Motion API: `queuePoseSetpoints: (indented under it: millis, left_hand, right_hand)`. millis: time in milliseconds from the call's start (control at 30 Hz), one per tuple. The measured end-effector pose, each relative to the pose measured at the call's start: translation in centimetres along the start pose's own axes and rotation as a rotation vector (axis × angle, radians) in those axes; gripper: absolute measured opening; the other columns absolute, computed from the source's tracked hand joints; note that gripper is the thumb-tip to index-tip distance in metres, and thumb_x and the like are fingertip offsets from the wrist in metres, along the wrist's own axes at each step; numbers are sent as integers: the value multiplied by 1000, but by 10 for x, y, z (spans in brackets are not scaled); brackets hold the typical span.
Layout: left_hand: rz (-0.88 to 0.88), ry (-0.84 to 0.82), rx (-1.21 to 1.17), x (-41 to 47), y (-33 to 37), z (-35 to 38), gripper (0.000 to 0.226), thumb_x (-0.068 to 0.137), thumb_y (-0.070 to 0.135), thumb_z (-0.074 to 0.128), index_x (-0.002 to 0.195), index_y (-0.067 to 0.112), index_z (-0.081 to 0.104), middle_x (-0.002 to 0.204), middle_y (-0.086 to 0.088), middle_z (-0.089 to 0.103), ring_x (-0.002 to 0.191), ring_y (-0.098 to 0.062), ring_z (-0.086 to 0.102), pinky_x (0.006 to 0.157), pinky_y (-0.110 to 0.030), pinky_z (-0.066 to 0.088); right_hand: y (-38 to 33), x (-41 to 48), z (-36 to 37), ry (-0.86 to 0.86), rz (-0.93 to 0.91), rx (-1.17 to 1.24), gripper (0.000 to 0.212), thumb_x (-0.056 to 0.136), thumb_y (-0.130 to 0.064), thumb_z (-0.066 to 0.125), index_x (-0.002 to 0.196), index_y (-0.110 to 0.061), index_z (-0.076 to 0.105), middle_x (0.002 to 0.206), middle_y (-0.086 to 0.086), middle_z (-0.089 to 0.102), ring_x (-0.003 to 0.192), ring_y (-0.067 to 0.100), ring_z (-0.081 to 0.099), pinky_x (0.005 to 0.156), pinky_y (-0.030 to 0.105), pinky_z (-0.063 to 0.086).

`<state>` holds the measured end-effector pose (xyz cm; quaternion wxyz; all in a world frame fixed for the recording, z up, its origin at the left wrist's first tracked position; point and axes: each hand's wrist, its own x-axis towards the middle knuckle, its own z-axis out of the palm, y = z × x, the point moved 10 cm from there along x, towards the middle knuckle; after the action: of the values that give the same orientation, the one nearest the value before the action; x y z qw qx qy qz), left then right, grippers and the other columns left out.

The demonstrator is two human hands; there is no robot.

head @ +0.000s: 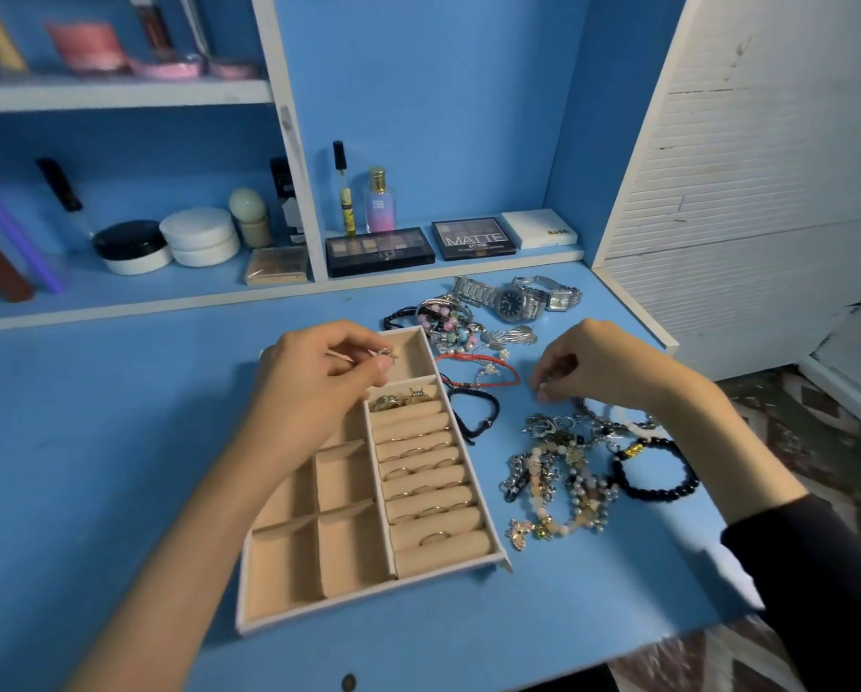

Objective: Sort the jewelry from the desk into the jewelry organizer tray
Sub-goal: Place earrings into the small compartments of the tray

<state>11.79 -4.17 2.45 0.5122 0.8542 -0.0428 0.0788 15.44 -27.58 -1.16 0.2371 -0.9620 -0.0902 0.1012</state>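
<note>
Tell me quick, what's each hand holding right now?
Left hand: pinches a ring over the tray.
Right hand: fingers curled near the desk; cannot tell if it holds anything.

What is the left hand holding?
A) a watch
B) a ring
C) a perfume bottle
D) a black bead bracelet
B: the left hand pinches a small ring between its fingertips, above the tray.

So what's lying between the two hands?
In the head view, a red cord bracelet lies between the left hand and right hand, with a black braided bracelet just below it.
</note>
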Motion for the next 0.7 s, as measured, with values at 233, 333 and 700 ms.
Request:
queuePoseSetpoints:
  millis: [233, 333, 700]
  left_hand:
    - [-35, 63, 92, -10, -20, -46, 16, 78, 12, 70, 73, 27, 70, 70, 5, 71, 69, -13, 69, 74, -34, 56]
    - [-23, 50, 182, -15, -26, -52, 20, 76, 13, 72, 70, 31, 67, 72, 7, 70, 66, -6, 65, 73, -19, 53]
    - [-102, -63, 541, -24, -43, -51, 10, 82, 26, 66, 89, 26, 73, 86, 7, 72, 89, -14, 61, 79, -27, 48]
  right_hand:
    - [-43, -14, -20, 300, -106, 185, 12, 75, -14, 74, 75, -25, 73, 63, -10, 65, 51, 7, 51, 47, 10, 37]
    - [-77, -18, -16, 293, -190, 364, 8, 76, -14, 74, 81, -21, 75, 68, -7, 68, 54, 0, 54, 49, 5, 38]
    - [-154, -9, 32, 158, -324, 336, 18, 82, -11, 66, 96, -20, 74, 81, 4, 73, 69, 20, 65, 63, 23, 49]
